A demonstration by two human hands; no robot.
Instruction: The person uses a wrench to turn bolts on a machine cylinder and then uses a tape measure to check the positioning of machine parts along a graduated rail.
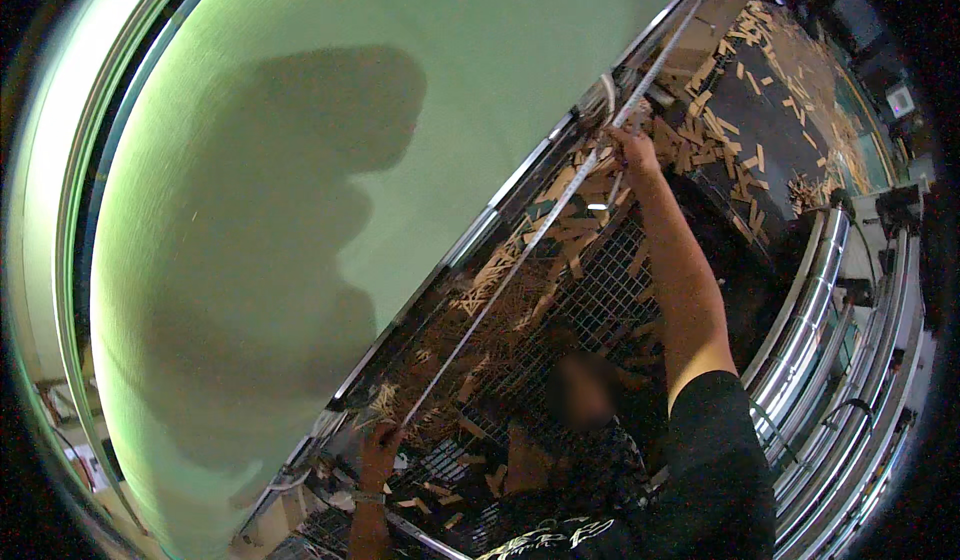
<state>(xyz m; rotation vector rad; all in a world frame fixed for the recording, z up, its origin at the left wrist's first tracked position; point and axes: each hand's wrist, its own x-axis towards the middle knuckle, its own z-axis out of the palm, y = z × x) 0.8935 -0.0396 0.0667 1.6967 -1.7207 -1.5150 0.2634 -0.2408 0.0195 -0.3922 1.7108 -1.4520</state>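
A long, thin, pale strip (520, 262) runs slantwise beside the edge of a large light-green panel (520, 70). I cannot make out whether it is a tape or a rod. My right hand (635, 148) is closed round its upper part, with that arm stretched far forward. The strip carries on past those fingers toward the upper right. At its lower end my left hand (379, 450) is closed where the strip meets the fingers; the hand is dim and partly in shadow. A shiny metal edge (470, 235) borders the panel, beside the strip.
Under the strip a dark metal grid (610, 270) is littered with wooden offcuts (575, 230). More wooden pieces (760, 155) lie on a dark surface at upper right. Shiny metal pipes (815, 305) stand at the right. A dark, blurred figure (590, 395) shows at lower middle.
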